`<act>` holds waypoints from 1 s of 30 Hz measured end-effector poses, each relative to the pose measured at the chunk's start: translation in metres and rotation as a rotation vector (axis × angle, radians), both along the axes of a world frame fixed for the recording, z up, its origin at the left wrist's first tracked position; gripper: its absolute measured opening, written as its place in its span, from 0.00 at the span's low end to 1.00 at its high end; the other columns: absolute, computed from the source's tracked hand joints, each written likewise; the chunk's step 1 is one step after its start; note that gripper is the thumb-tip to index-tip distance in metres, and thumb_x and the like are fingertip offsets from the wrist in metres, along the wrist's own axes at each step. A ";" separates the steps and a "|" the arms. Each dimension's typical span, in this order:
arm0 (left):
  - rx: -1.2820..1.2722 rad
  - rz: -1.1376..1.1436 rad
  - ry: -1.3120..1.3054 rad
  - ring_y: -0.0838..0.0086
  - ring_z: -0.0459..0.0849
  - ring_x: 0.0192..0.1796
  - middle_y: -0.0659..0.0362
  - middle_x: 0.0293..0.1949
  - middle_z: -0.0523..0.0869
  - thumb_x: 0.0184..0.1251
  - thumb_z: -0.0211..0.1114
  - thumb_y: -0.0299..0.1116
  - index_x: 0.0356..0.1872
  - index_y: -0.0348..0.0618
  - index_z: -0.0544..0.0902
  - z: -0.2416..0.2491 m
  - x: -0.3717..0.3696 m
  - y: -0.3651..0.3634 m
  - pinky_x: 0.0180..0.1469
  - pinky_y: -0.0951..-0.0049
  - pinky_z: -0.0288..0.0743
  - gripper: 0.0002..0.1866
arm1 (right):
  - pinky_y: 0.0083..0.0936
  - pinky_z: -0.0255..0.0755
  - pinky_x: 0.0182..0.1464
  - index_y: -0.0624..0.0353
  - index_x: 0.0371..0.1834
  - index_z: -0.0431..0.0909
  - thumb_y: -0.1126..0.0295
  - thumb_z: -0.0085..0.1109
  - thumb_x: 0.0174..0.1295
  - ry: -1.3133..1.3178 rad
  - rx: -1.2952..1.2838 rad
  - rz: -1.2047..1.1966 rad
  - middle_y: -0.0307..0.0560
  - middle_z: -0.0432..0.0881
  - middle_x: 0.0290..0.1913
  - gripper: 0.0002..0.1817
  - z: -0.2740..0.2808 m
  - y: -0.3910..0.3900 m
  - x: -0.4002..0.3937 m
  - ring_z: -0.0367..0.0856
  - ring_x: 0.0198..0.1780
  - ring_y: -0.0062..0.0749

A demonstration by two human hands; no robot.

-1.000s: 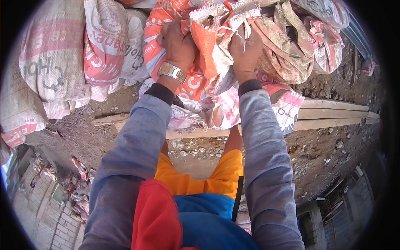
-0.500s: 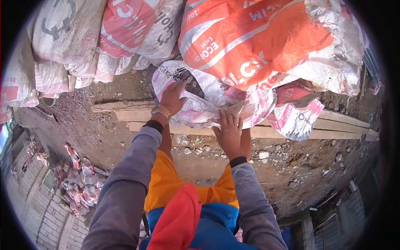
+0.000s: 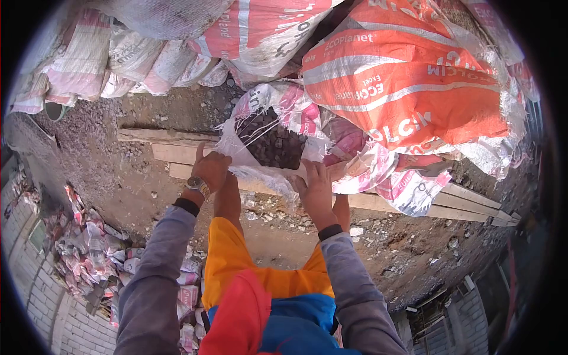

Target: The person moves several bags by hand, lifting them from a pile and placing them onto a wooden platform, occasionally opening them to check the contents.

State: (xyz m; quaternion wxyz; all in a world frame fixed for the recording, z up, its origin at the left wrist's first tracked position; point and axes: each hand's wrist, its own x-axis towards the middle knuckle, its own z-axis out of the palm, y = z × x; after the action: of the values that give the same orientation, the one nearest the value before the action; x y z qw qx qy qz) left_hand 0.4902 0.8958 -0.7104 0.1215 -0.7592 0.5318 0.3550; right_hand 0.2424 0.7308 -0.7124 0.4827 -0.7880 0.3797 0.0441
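Observation:
A frayed white and pink woven sack [image 3: 236, 152] sits with its mouth spread open in front of me. Dark, gravel-like lumps [image 3: 278, 145] show inside it. My left hand [image 3: 211, 170], with a metal-band watch at the wrist, pinches the sack's rim at the left front corner. At the front edge, my right hand [image 3: 316, 194] is closed on the rim, its fingers curled over the fabric. Loose strands cross the opening.
A large orange and white filled sack [image 3: 408, 77] leans at the back right. More filled sacks [image 3: 80, 65] stand in a row at the back left. Wooden planks [image 3: 171, 154] lie beneath and beside the open sack. Crumpled sacks [image 3: 94, 248] are heaped at the lower left.
The sack's mouth has opened wider, exposing more of the dark lumps. My left hand has moved down and left to the front rim. My right hand has closed on the edge.

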 end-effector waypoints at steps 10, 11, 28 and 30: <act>-0.425 0.859 -0.358 0.55 0.68 0.61 0.50 0.56 0.73 0.40 0.79 0.38 0.59 0.47 0.69 -0.035 -0.040 -0.038 0.65 0.51 0.59 0.40 | 0.44 0.57 0.66 0.54 0.76 0.36 0.56 0.71 0.50 0.611 -0.181 -0.049 0.60 0.57 0.72 0.59 -0.062 -0.068 0.029 0.62 0.69 0.55; -0.535 1.006 -0.324 0.53 0.67 0.63 0.48 0.59 0.70 0.39 0.80 0.36 0.63 0.45 0.65 -0.044 -0.044 -0.043 0.66 0.51 0.59 0.45 | 0.43 0.60 0.66 0.60 0.75 0.43 0.52 0.66 0.54 0.341 -0.025 -0.245 0.63 0.63 0.68 0.52 -0.103 -0.064 0.006 0.65 0.67 0.57; -0.676 1.592 0.374 0.52 0.59 0.72 0.45 0.71 0.57 0.68 0.52 0.26 0.64 0.45 0.71 -0.126 -0.078 0.012 0.69 0.59 0.57 0.22 | 0.38 0.67 0.57 0.67 0.53 0.76 0.68 0.60 0.62 -0.073 -0.309 -0.097 0.59 0.72 0.55 0.18 -0.134 -0.073 0.002 0.72 0.54 0.56; -0.797 1.226 0.252 0.52 0.57 0.73 0.46 0.71 0.59 0.66 0.53 0.26 0.62 0.47 0.74 -0.126 -0.068 -0.014 0.71 0.56 0.54 0.22 | 0.33 0.63 0.61 0.67 0.58 0.73 0.66 0.60 0.63 -0.166 -0.135 -0.127 0.55 0.76 0.54 0.22 -0.113 -0.082 0.029 0.70 0.59 0.48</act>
State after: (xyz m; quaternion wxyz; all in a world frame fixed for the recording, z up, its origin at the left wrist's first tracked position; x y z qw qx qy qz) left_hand 0.4221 0.8819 -0.8361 -0.4451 -0.8599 0.1110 0.2239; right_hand 0.2710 0.6489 -0.8255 0.4603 -0.7938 0.3899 -0.0775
